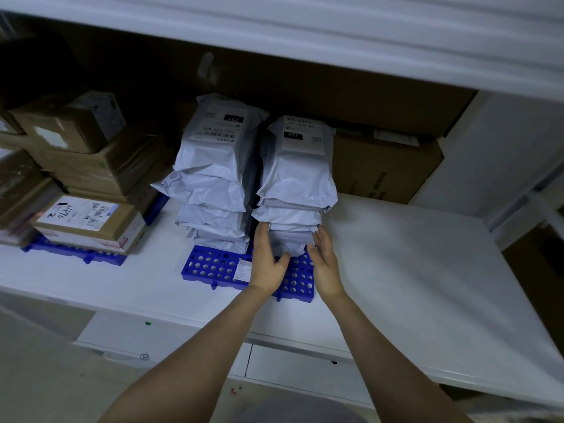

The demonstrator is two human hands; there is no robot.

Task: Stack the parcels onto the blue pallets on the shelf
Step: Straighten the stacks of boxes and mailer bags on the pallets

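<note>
- Head view, the risk: the right stack of grey plastic mailer parcels [296, 178] stands tall and soft on the blue perforated plastic pallet [213, 267], which lies on the white shelf [396, 254]. If the push at its base is too strong or uneven, the upper bags may slide off, or lean onto the left stack of grey bags [213, 184] just beside it.
- Head view, the hands: the left hand [268, 264] and the right hand [325, 267] touch the two sides of the lowest parcels of the right stack. The fingers are nearly straight and seem to press inward; neither hand closes around a bag.
</note>
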